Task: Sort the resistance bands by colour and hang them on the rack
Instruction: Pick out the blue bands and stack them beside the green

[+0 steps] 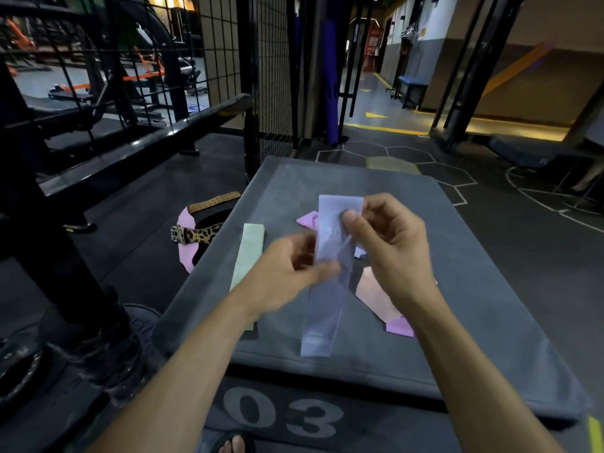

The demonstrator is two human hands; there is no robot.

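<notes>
Both hands up over the grey padded box (457,305), pinching one pale lilac resistance band (330,282).

Nearest, both forearms reaching forward from the bottom edge. Left hand (287,273), blurred, fingers curled around the band's left edge near its middle. Right hand (389,243) higher, thumb pressed on the upper front of the band, other fingers curled behind. Band held lengthwise, lower end hanging down to the pad. Under the right hand, a peach band (372,294) and a pink band (399,325) on the pad. Left on the pad, a pale green band (249,253), flat. Farther left, on the floor, a leopard-print belt (196,234) over a pink band (185,220).
</notes>
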